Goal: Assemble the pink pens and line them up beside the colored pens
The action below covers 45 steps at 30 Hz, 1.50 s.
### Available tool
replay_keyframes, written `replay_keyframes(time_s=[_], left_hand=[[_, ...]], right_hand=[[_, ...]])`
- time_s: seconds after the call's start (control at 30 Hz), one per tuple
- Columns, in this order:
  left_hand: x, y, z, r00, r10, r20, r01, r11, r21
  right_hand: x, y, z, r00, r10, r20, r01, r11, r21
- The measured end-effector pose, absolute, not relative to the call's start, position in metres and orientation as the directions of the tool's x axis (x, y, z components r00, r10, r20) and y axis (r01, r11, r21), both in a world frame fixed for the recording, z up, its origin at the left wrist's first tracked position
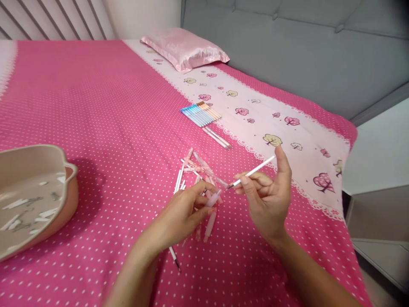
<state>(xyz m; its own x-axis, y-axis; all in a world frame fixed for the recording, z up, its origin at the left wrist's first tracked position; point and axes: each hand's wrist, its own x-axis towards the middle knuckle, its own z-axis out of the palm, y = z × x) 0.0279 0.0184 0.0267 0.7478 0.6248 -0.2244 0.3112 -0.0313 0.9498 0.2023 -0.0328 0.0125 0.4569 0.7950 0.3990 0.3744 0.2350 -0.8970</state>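
My right hand [266, 192] pinches a white pen refill [255, 169] between thumb and fingers, its index finger stretched up at the far end. The refill's dark tip points left and down toward my left hand [188, 202]. That hand is closed on a translucent pink pen barrel [214, 198], whose narrow end faces the refill's tip; the two look slightly apart. Around and under my left hand lies a loose pile of pink pen parts [210, 226] and white refills [179, 177], partly hidden by the fingers. Another refill [173, 254] with a dark tip sticks out below my left wrist.
Beyond the pile lie a row of blue and orange-brown pens [200, 114] and a few pale pink pens [217, 138]. A beige and pink basin [72, 187] with small white pieces stands at left. A pink satin pillow [185, 47] rests near the grey headboard [287, 55] on the dotted bedspread [96, 106].
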Motion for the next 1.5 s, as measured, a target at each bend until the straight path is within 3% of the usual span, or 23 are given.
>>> replay_keyframes(time_s=[0.6,1.0,1.5], left_hand=[[0.0286,0.0173,0.0271,0.776,0.590,-0.224,0.286,-0.012,0.958],[0.0292,0.0185,0.0262,0.754,0.644,-0.129,0.240,-0.087,0.967],[0.0292,0.0180,0.0259,0.753,0.644,-0.135,0.265,-0.109,0.958]], right_hand=[[0.2017,-0.0333,0.0068,0.409,0.814,0.413,0.347,0.279,-0.895],[0.2010,-0.0316,0.0075,0.347,0.811,0.471,0.413,0.319,-0.853],[0.2007,-0.0329,0.0080,0.310,0.857,0.412,0.426,0.262,-0.866]])
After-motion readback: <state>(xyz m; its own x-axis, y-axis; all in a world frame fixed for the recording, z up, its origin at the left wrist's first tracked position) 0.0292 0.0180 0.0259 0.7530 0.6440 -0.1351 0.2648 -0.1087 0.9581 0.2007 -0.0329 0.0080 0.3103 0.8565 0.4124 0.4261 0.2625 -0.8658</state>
